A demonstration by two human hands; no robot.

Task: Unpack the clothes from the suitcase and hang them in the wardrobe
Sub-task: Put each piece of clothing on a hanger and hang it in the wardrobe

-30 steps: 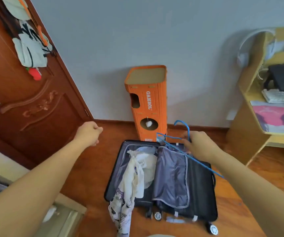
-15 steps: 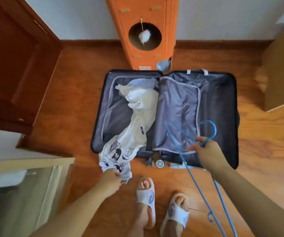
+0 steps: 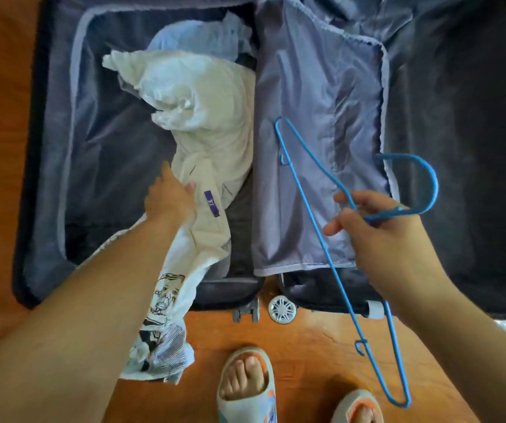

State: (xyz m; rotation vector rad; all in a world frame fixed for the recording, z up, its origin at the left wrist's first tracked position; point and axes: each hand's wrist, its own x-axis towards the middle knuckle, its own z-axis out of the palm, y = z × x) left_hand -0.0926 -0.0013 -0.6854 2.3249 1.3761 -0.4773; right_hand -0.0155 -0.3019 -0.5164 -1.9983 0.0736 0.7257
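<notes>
The wooden floor (image 3: 306, 346) carries an open suitcase (image 3: 47, 148) from nine to three o'clock. At six, two slippered feet (image 3: 245, 380) stand; a printed garment's hem (image 3: 160, 355) possibly touches it.

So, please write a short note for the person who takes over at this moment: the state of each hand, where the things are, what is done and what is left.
Left hand: grips the cream cotton shirt with a purple label, at the near end of the open dark suitcase.
Right hand: holds the blue wire hanger at its neck, above the suitcase's grey lining flap.
The white printed garment hangs over the suitcase's near edge onto the floor. A pale blue garment lies at the far end.
Done: suitcase open, hanger ready.
Left: put the shirt on the hanger, hang it, then the other clothes.
</notes>
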